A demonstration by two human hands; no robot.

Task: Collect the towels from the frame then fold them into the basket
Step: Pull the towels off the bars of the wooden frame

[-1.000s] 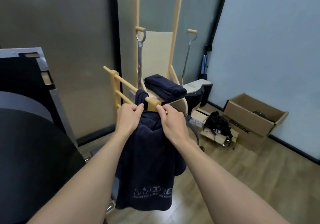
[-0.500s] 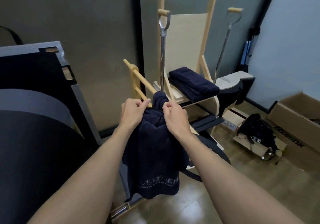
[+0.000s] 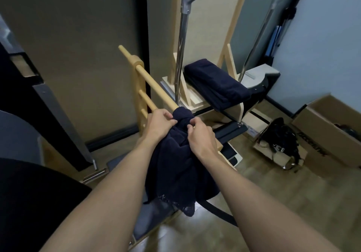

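Soft navy towel point(image 3: 175, 154) hangs bunched over the round wooden rail point(image 3: 154, 87). Left hand point(image 3: 159, 123) and right hand point(image 3: 199, 138) pinch its folds just below the rail, arms extended.

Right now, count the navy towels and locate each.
2. One hanging towel bunched over the wooden rail, gripped by left hand and right hand; one folded towel on the wooden seat behind. More may be hidden.
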